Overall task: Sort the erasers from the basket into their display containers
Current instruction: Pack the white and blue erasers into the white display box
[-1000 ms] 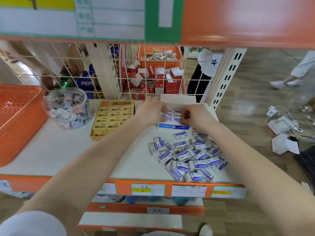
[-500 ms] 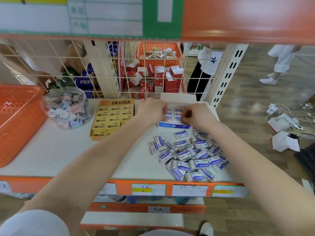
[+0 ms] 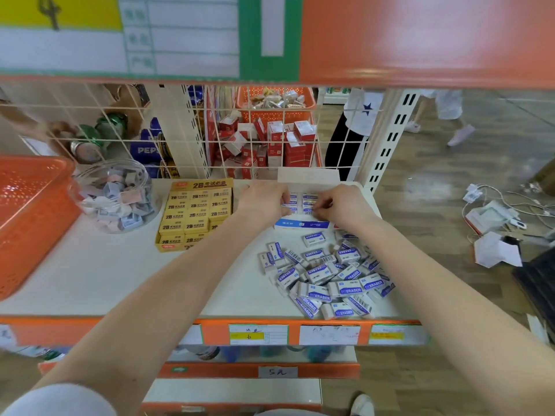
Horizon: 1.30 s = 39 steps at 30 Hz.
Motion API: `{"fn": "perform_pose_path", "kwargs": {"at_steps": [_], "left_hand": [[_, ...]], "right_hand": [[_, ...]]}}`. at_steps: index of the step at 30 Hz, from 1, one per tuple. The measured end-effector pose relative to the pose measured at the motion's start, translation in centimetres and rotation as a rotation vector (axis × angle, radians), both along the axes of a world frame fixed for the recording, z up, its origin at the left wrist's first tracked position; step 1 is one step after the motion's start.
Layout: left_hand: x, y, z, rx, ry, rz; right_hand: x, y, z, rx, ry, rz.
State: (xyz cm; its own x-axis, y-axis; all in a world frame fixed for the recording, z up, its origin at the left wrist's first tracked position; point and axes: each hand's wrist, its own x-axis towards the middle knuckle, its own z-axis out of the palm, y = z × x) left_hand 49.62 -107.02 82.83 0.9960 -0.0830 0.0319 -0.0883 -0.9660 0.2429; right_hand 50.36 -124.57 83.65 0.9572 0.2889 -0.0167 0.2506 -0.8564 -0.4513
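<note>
Progress: partway, by my read. Eraser pile (image 3: 327, 280) lies loose on shelf (image 3: 105, 274), front right, unsorted. Blue box (image 3: 303, 225) behind it holds only a few rows; yellow box (image 3: 195, 214) looks full. Right hand (image 3: 345, 205) fingers pinch an eraser (image 3: 309, 209) in blue box. Left hand (image 3: 264, 202) fingers curl onto the rows, grip unclear. Shelf white, orange-edged; basket (image 3: 33, 217) far left, jar (image 3: 114, 196) beside it. Wood floor (image 3: 450, 175) right, with cables (image 3: 510, 202).

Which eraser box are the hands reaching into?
The blue-and-white box, right of the yellow 2B box. The left hand and right hand are both over its rows; that yellow one and the clear jar sit farther left.
</note>
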Motion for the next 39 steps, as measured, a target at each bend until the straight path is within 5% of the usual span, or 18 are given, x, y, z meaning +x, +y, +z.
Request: {"fn": "perform_pose_path", "kwargs": {"at_steps": [3, 7, 13, 30, 39], "left_hand": [[-0.9, 0.5, 0.8, 0.019, -0.008, -0.076], [-4.2, 1.3, 2.2, -0.244, -0.067, -0.171], [-7.4, 2.7, 1.1, -0.23, 0.286, -0.274], [-8.1, 2.3, -0.4, -0.356, 0.175, -0.055], [-8.2, 3.8, 0.6, -0.255, 0.319, -0.148]], "right_hand": [[-0.3, -0.7, 0.6, 0.023, -0.057, 0.052], [-2.8, -2.5, 2.0, 0.222, -0.041, 0.151], [-5.0, -2.6, 1.1, 0.133, 0.165, 0.333], [-5.2, 2.4, 0.5, -0.16, -0.036, 0.417], [-5.3, 2.2, 0.7, -0.107, 0.155, 0.4]]}}
